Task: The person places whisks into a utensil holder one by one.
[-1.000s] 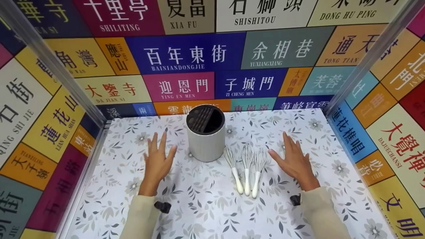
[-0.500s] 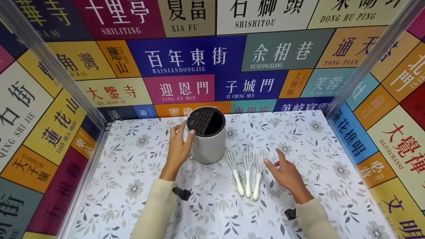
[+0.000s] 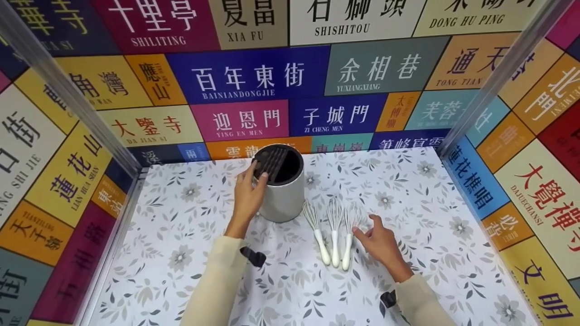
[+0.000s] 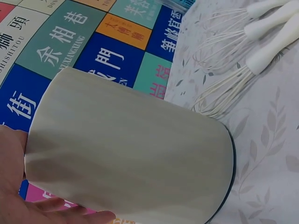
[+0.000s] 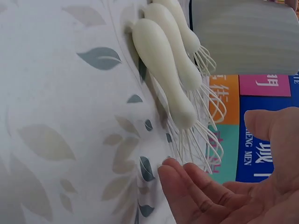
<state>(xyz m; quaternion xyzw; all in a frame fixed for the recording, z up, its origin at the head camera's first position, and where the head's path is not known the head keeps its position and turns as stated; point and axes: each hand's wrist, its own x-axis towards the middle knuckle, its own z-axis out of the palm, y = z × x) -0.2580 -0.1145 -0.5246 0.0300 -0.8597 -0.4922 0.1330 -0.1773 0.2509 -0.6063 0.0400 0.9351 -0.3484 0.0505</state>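
Three whisks with cream-white handles and wire loops lie side by side on the table: the left whisk (image 3: 321,246), the middle whisk (image 3: 335,249) and the right whisk (image 3: 347,251). Just left of them a light grey cylindrical knife holder (image 3: 283,201) stands upright, its dark top part slotted and part open. My left hand (image 3: 248,192) holds it by the upper left side, thumb at the rim; its fingers run partly behind the holder (image 4: 131,149) in the left wrist view. Beside the rightmost whisk (image 5: 161,70), my right hand (image 5: 233,191) hovers with fingers apart, holding nothing.
A white tablecloth (image 3: 181,280) with grey leaves and flowers covers the table. Panels with colourful sign lettering (image 3: 249,77) enclose the back and both sides, with clear corner posts (image 3: 494,95) between them. The holder stands near the back panel.
My left hand has moved right from above the cloth to the knife holder and taken hold of its side. My right hand has come left and nearer, close to the whisks.
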